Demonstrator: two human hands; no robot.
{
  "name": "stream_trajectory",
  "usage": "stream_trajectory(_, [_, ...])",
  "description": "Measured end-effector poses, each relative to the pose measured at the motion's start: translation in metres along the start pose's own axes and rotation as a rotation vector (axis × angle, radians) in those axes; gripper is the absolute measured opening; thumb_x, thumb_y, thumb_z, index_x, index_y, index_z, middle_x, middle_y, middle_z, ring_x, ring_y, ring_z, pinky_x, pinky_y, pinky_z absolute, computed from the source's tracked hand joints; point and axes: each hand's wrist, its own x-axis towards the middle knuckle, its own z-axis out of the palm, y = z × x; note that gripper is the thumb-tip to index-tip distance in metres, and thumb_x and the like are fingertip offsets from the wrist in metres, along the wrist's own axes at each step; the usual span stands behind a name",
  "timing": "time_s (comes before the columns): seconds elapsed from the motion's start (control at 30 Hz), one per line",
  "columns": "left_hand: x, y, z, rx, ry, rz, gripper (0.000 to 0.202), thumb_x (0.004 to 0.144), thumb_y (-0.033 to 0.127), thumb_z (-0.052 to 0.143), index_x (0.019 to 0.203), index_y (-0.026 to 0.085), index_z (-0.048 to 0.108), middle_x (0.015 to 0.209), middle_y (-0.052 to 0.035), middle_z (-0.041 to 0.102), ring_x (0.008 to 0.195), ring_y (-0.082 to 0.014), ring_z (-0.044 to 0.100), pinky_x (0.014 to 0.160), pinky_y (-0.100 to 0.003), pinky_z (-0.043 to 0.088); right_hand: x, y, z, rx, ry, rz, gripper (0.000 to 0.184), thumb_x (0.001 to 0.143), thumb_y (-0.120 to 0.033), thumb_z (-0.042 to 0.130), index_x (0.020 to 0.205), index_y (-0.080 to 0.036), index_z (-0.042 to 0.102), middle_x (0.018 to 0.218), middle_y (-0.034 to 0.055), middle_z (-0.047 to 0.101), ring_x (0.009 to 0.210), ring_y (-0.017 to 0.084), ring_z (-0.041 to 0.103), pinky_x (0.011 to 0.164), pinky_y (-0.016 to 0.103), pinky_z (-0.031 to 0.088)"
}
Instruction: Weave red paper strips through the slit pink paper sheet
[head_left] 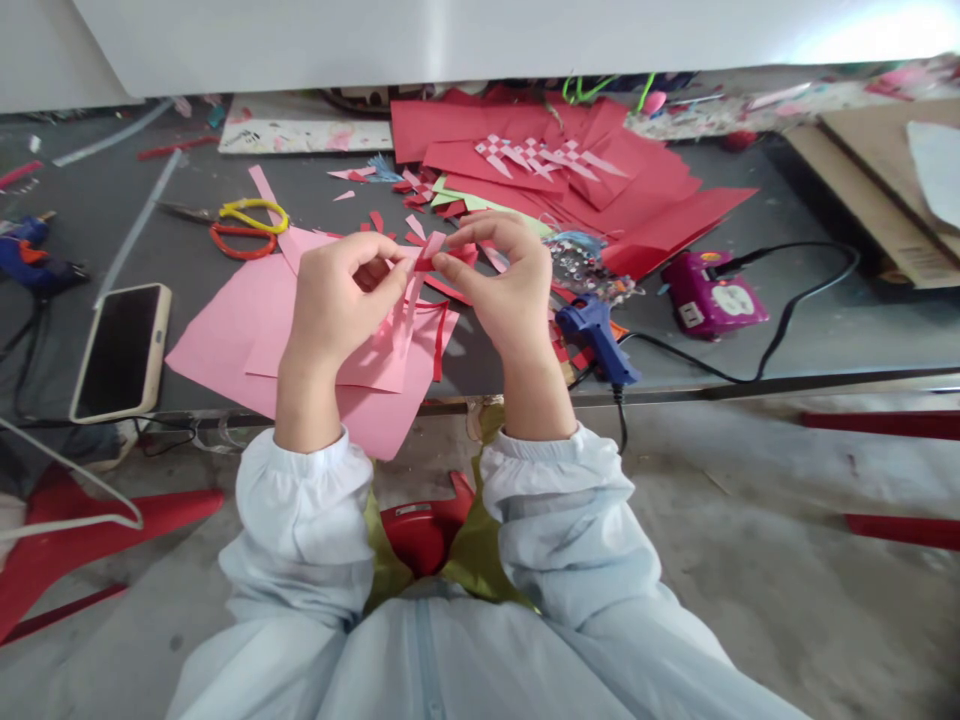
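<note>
Between the fingertips of both hands are crossed paper strips, a pink strip [414, 290] hanging down and a red strip [459, 256] running to the right. My left hand [346, 290] pinches them from the left, thumb against forefinger. From the right, my right hand [506, 280] pinches the red part with its thumb and forefinger. Exactly how the strips interlace is hidden by the fingers. Under the hands, pink paper sheets [225, 330] lie at the table's front edge, partly overhanging it. A narrow red strip [439, 345] rests on them.
Yellow-and-red scissors [251, 225] and a phone [121, 352] lie to the left. Red paper sheets [645, 190] carry woven pink-and-white paper pieces [532, 155] at the back. A blue glue gun [596, 335], a purple box [712, 295] with a cable and cardboard [877, 200] are on the right.
</note>
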Motion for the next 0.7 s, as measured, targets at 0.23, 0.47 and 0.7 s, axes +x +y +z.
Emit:
stream_trajectory(0.23, [-0.001, -0.006, 0.003, -0.045, 0.005, 0.078, 0.014, 0.078, 0.006, 0.071, 0.081, 0.02, 0.074, 0.072, 0.0035, 0.073, 0.06, -0.0073, 0.064, 0.058, -0.015, 0.051, 0.002, 0.0, -0.007, -0.037, -0.041, -0.148, 0.008, 0.085, -0.029, 0.07, 0.093, -0.026, 0.073, 0.103, 0.0028, 0.07, 0.104, 0.022, 0.064, 0.101, 0.049, 0.045])
stream_trajectory(0.47, [0.0, -0.003, 0.002, -0.057, 0.008, 0.102, 0.011, 0.079, 0.008, 0.072, 0.08, 0.019, 0.075, 0.069, 0.0028, 0.072, 0.058, -0.0069, 0.063, 0.056, -0.014, 0.05, 0.0, -0.006, -0.007, -0.094, -0.113, -0.106, 0.006, 0.084, -0.03, 0.073, 0.088, -0.028, 0.076, 0.102, 0.0024, 0.07, 0.105, 0.024, 0.062, 0.105, 0.054, 0.041])
stream_trajectory(0.7, [0.0, -0.002, 0.002, -0.062, 0.011, 0.09, 0.01, 0.08, 0.011, 0.071, 0.081, 0.02, 0.076, 0.072, 0.0022, 0.074, 0.059, -0.0079, 0.064, 0.056, -0.016, 0.05, -0.001, -0.01, -0.004, -0.075, -0.082, -0.114, 0.004, 0.082, -0.025, 0.075, 0.084, -0.028, 0.076, 0.098, 0.0019, 0.071, 0.102, 0.023, 0.062, 0.104, 0.054, 0.042])
